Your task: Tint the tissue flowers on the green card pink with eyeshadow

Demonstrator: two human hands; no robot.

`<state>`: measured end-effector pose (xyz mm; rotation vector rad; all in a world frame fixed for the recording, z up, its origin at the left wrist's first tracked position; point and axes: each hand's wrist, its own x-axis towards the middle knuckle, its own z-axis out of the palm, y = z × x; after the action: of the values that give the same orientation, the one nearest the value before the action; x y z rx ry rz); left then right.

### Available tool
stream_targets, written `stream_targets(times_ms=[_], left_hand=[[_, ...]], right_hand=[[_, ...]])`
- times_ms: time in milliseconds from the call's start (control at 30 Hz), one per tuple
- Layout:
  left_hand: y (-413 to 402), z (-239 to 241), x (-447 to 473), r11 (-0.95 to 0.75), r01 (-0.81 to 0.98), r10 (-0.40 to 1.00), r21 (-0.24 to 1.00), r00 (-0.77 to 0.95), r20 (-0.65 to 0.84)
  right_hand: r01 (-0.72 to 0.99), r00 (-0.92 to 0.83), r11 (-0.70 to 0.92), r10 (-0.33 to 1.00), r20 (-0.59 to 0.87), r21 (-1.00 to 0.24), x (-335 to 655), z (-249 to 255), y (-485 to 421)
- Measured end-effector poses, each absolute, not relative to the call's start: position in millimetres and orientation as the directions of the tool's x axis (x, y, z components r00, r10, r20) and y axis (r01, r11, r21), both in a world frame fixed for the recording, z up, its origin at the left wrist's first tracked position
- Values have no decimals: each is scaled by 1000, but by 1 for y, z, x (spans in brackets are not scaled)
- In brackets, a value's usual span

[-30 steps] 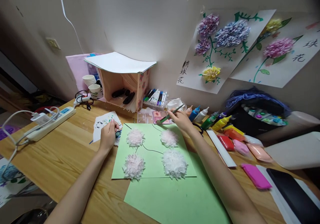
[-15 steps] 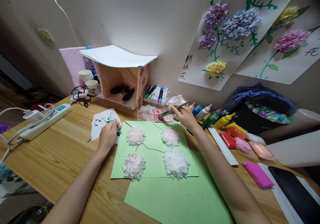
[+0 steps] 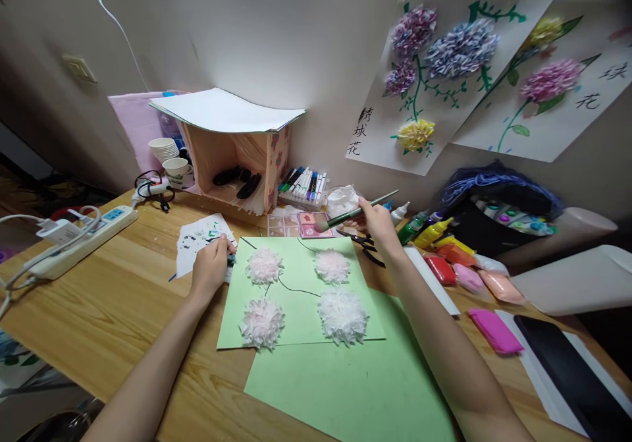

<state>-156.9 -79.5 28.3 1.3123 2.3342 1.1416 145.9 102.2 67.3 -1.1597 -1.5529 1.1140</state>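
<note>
My right hand point(image 3: 379, 223) is closed around a paintbrush point(image 3: 348, 215) with a green handle. Its bristles hover at or just over the right side of a pink makeup palette point(image 3: 309, 223); contact is unclear. Below lies a light green sheet point(image 3: 296, 317) with thin dark lines and fluffy paper flowers: pale pink ones point(image 3: 264, 266), point(image 3: 332, 266), point(image 3: 263, 323) and a whiter one point(image 3: 342, 315). My left hand point(image 3: 211, 265) rests at the sheet's upper left edge, fingers curled by something small and dark that I cannot make out. A paint-smeared white paper point(image 3: 200, 238) lies beside it.
Black scissors point(image 3: 368, 246) lie by my right wrist. Paint bottles point(image 3: 419, 230) and clay packs point(image 3: 467, 277) line the right. Markers point(image 3: 303, 185) and a box point(image 3: 237, 165) stand behind. A power strip point(image 3: 93, 238) is on the left, a black phone point(image 3: 567, 376) on the right.
My right hand has shifted right and the brush lies flatter, its bristles farther right over the palette. The view has turned slightly right. My left hand stays at the sheet's edge.
</note>
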Motion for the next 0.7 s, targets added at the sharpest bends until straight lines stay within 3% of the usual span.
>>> stream_targets(times_ms=[167, 300, 433, 533, 700], left_hand=[[-76, 27, -158, 315, 646, 810, 696, -565, 158], [-75, 30, -159, 378, 653, 827, 656, -557, 78], [-79, 36, -161, 476, 663, 818, 578, -575, -14], [-85, 42, -162, 465, 706, 838, 534, -546, -7], [-92, 47, -160, 464, 745, 853, 479, -522, -15]], right_hand=[[155, -240, 100, 969, 60, -983, 173, 67, 82], [236, -363, 278, 914, 181, -931, 188, 71, 52], [350, -606, 566, 745, 280, -747, 189, 84, 29], [352, -765, 735, 583, 274, -580, 186, 96, 18], [381, -824, 787, 527, 209, -485, 191, 109, 11]])
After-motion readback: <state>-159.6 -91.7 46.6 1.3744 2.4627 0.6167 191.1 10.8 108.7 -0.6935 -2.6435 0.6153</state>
